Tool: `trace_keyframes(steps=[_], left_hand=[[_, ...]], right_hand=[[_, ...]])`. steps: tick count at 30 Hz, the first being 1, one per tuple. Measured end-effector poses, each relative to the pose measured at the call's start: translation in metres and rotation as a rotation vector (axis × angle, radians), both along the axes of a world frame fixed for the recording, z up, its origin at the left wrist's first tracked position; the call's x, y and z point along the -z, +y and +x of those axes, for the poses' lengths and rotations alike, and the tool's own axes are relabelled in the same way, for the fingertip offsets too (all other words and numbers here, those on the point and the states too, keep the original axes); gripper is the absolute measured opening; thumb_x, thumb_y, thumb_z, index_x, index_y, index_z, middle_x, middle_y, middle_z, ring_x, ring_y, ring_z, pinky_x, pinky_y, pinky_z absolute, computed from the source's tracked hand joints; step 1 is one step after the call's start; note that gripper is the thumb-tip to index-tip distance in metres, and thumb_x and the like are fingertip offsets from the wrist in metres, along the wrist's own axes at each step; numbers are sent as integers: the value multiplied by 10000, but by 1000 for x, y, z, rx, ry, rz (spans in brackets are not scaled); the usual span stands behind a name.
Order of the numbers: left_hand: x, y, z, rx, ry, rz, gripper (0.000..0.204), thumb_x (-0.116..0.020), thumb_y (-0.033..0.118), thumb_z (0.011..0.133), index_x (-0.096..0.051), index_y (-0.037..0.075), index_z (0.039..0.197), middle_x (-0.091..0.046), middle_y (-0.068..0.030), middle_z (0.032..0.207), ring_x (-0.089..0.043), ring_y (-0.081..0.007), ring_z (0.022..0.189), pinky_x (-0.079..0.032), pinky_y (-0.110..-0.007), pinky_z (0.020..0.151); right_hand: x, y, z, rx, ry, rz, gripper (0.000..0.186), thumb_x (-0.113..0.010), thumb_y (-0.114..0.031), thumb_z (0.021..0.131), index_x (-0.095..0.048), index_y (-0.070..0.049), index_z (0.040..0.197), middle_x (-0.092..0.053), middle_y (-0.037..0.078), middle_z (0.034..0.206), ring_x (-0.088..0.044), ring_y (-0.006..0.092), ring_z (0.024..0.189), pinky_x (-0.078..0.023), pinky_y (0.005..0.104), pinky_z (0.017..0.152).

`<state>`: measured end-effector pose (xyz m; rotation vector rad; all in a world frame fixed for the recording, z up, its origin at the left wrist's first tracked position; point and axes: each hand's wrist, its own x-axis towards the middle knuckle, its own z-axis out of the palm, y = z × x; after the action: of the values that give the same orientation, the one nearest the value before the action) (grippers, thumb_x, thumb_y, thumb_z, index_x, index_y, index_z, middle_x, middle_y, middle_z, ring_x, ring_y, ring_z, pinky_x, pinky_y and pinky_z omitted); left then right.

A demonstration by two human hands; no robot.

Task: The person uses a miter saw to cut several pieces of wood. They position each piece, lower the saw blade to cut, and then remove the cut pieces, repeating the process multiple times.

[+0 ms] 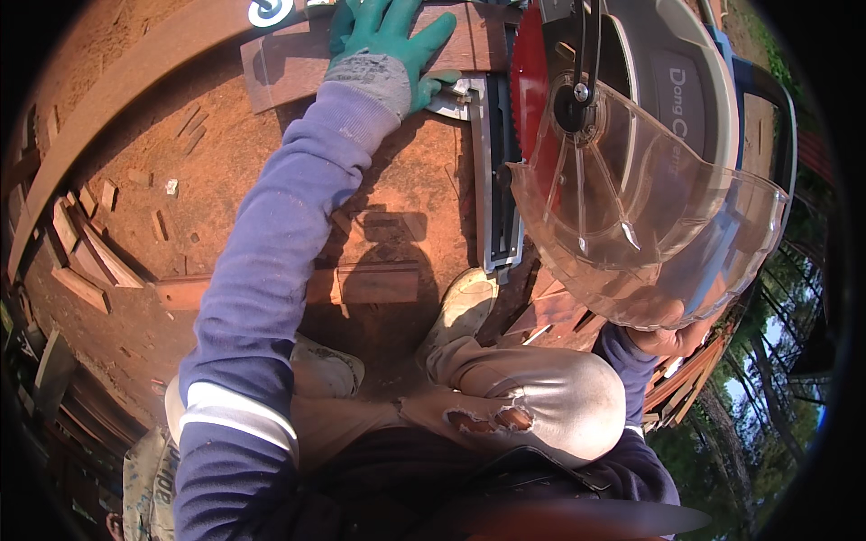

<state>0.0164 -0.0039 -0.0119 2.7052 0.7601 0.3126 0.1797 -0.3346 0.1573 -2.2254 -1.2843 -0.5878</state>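
I'm pressing a reddish-brown wooden plank (480, 41), seemingly for steadiness.
My green-gloved left hand (383, 50) is splaying left of the red round sawblade (530, 99); my bare right hand's (672, 339) grip, I can't tell.

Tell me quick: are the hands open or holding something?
Left hand: open, spread on a wooden board.
Right hand: partly behind the clear saw guard; whether it holds anything cannot be told.

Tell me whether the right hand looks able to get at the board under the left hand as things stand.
Probably not directly: the saw, with its red blade and clear guard, stands between the right hand and the board.
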Motion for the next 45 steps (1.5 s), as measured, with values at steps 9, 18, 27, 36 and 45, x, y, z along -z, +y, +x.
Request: trace_keyframes(steps=[9, 18, 27, 36, 45], left_hand=[[3, 1, 1, 4, -8, -10, 764, -800, 431, 744, -576, 228, 1446, -386, -194, 1602, -328, -431, 1466, -200, -635, 1204], [3, 2, 1, 5, -10, -9, 765, -804, 443, 737, -581, 218, 1433, -387, -200, 1597, -334, -437, 1456, -205, -645, 1195], [3, 1, 4, 2, 34, -9, 736, -771, 452, 776, -571, 223, 1446, -383, -196, 1603, -335, -436, 1459, -206, -640, 1200], [-2, 3, 3, 14, 11, -26, 729, -777, 435, 775, -580, 210, 1440, -377, -190, 1612, -332, -427, 1468, -202, -635, 1209], [-2, 1, 3, -5, 3, 17, 735, -797, 393, 753, -585, 206, 1431, -380, -189, 1608, -336, -425, 1466, -196, -633, 1214]], right_hand=[[-7, 15, 8, -15, 6, 45, 797, -587, -667, 951, -697, 97, 1150, -704, 202, 1078, -652, 334, 1010, -493, 462, 909], [-2, 35, 15, -4, -20, 82, 790, -565, -670, 962, -712, 86, 1136, -706, 201, 1120, -648, 339, 1056, -483, 462, 932], [0, 55, 25, -153, 83, 163, 691, -641, -545, 982, -646, 113, 1191, -680, 193, 1131, -664, 278, 1010, -533, 416, 898], [1, 59, 26, -200, 66, 183, 691, -643, -541, 991, -635, 122, 1184, -677, 194, 1108, -665, 265, 979, -538, 399, 875], [-3, 63, 27, -204, 42, 166, 712, -624, -566, 993, -648, 120, 1182, -690, 205, 1101, -670, 271, 971, -533, 394, 873]])
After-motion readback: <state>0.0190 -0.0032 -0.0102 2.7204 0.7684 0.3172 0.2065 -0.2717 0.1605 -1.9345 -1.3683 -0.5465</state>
